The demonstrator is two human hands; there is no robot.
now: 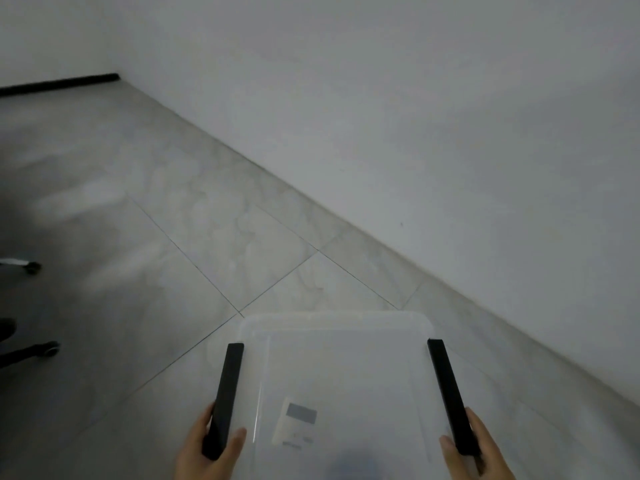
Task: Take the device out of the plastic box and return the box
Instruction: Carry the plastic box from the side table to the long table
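Evidently the task is in its closing part: the plastic box (337,386), translucent with its lid on, is carried at the bottom centre of the frame above the tiled floor (180,216), close to the white wall (415,116) that runs diagonally across the upper right. The left hand (207,448) wraps around the black latch handle (225,396) on the box's left edge, thumb on the lid, and the right hand (471,445) grips the matching black handle (450,393) on the right edge. Through the cloudy lid only a grey label (299,422) shows; no device is visible inside, so I judge it already taken out, though the blur leaves this uncertain. What remains is setting the box back in its place. Chair casters (48,348) show at the left edge.
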